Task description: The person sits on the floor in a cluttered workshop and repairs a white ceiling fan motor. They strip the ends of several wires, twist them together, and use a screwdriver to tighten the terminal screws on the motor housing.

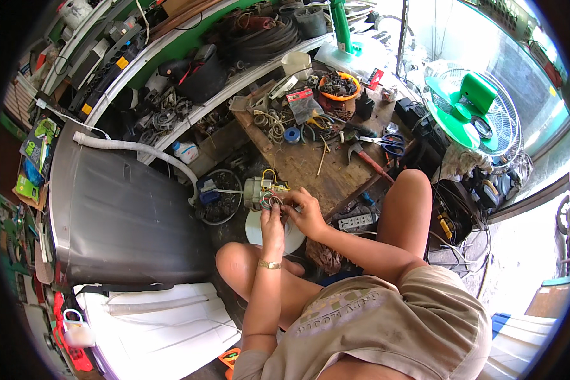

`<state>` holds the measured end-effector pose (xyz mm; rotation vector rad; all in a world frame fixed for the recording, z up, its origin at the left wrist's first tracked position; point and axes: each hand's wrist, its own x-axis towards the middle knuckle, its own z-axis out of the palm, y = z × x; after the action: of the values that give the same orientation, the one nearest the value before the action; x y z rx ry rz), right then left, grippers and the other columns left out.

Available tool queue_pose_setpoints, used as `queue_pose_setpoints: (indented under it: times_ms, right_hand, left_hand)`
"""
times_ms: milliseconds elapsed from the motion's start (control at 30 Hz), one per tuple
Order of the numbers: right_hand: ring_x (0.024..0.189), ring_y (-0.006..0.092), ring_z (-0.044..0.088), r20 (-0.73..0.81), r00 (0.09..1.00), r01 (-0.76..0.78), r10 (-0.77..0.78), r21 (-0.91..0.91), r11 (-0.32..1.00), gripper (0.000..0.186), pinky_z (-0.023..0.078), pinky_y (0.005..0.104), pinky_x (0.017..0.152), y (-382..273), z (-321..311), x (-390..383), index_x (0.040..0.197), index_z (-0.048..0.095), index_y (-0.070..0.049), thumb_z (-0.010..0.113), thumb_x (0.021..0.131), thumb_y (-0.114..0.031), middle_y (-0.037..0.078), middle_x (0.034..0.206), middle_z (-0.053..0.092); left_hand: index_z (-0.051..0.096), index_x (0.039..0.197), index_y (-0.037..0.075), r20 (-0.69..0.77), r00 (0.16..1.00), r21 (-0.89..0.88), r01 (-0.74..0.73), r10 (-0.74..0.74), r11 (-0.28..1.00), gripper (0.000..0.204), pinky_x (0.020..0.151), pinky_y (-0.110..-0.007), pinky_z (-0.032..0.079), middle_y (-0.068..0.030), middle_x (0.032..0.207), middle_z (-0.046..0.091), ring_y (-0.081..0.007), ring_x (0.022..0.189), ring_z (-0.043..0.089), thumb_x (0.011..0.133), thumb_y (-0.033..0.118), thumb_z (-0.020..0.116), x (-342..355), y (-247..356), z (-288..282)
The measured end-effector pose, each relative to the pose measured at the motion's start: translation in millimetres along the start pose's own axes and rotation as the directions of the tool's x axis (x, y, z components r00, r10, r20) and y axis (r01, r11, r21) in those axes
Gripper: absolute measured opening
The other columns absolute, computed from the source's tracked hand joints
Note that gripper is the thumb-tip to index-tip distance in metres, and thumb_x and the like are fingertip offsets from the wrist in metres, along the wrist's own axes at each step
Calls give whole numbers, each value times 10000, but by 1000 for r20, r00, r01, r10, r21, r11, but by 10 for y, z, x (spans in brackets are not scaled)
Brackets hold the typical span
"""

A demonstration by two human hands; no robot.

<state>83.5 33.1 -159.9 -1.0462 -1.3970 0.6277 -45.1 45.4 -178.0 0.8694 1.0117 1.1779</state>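
Note:
A small electric motor [253, 192] with a pale metal casing stands by the near left corner of the wooden table. Thin coloured wires [271, 199] run out of it, with a yellow loop arching above. My left hand [273, 223] has its fingers closed on these wires from below. From the right, my right hand [303, 212] pinches at the same bundle, its fingertips close to the left ones. Which strand each hand grips is too small to tell. Under the hands lies a white round disc [292, 237], partly covered by them.
On the wooden table [297, 168] lie a hammer [368, 161], scissors [392, 144], blue tape [291, 135] and an orange-rimmed bowl [339, 87] of parts. A power strip [357, 221] sits near my right forearm. A green fan [465, 114] stands right; a grey appliance [120, 209] stands left.

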Motion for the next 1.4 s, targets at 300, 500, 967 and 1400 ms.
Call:
queue_pose_setpoints:
  times_ms: [300,500,967,1400]
  right_hand:
    - [803,154,629,-11,995,-95,97,137,986,430,504,305,721,-68,56,84,1194,473,-10,661,813,56,99,899,675]
    - [750,108,567,-8,971,-225,238,290,930,427,474,265,687,-68,-28,144,1209,472,-11,640,826,71,82,914,659]
    - [837,90,601,151,918,-374,368,639,672,402,496,245,733,129,-90,345,1212,570,16,576,817,87,25,918,647]
    - [980,252,493,280,958,231,-61,-631,740,544,324,462,805,-457,-424,453,1152,677,-111,748,728,-445,1,1081,698]
  left_hand:
    - [511,1263,-3,6,996,232,-85,86,969,271,769,-316,507,-89,1099,624,-164,934,623,1037,121,428,62,112,35]
    - [466,1240,-54,26,993,758,-97,119,645,288,741,-416,512,-246,1013,651,-326,905,673,1001,105,450,-98,417,278]
    - [443,1252,48,85,977,595,-207,196,776,235,605,-265,593,-71,1078,596,-128,816,651,1033,128,416,186,274,75]
    - [577,1228,14,270,934,712,-357,234,604,259,734,-265,564,-56,1059,613,-148,955,626,1020,138,487,-52,674,-111]
